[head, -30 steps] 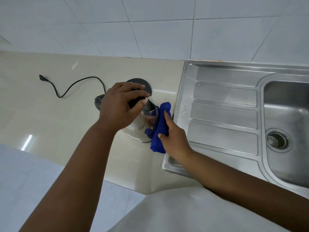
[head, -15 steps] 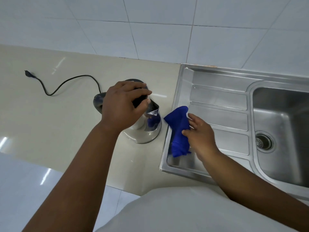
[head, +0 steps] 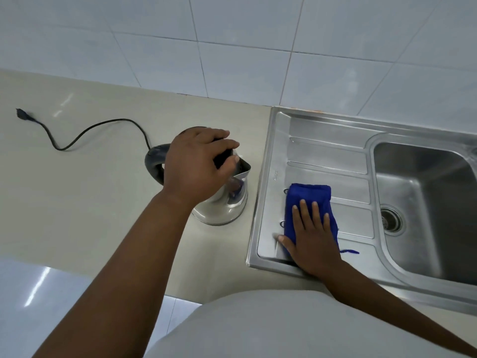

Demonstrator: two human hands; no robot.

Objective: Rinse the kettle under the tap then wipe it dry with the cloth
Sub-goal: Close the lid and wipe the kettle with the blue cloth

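Wipe step looks about done imo: shiny steel kettle [head: 227, 202] w/ dark handle stands upright on beige table [head: 77, 202], just beside the steel drainboard [head: 322, 151]. My left hand [head: 198, 166] fingers curled over its lid. Right hand [head: 313, 239] flat, fingers spread, pressing blue cloth [head: 309, 197] onto drainboard. Next: release both

There was one kettle [head: 224, 200], one cloth [head: 309, 202], one cord [head: 85, 130] with one plug [head: 22, 114], one sink [head: 322, 156] with one drain [head: 391, 220], and two hands: left [head: 196, 169] and right [head: 312, 239].
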